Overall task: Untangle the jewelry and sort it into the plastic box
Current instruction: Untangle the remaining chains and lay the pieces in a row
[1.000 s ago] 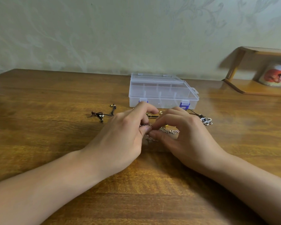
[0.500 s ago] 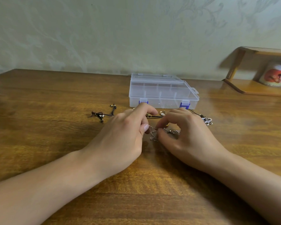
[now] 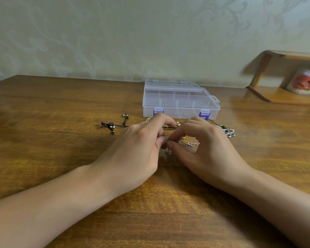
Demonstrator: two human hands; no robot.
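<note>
Both hands have shifted only slightly since half a second ago: the left hand (image 3: pixel 138 149) and right hand (image 3: pixel 209 151) remain together over the jewelry, and the fingertip pinch now sits a little nearer the person. Nothing else on the bench (image 3: pixel 43 140) has moved.

Box (image 3: pixel 180 101): clear plastic, blue latches, lid down, standing on the bench just behind the hands. Dividers show through the lid; the compartments appear to hold nothing.

Left fingers (image 3: pixel 161 140) are curled, thumb and forefinger pinching a silver chain (image 3: pixel 191 144). Right fingers (image 3: pixel 172 145) are curled and pinch the same chain at almost the same spot. The chain trails to the right under the right palm, and a small silver piece hangs just below the pinch.

Jewelry lies on the bench between hands and box: gold pieces (image 3: pixel 183 137) beyond the fingertips, a black cord (image 3: pixel 113 126) with beads to the left, a silver flower pendant (image 3: pixel 229 132) on a cord to the right.

A wooden shelf (image 3: pixel 279 97) stands at far right.
</note>
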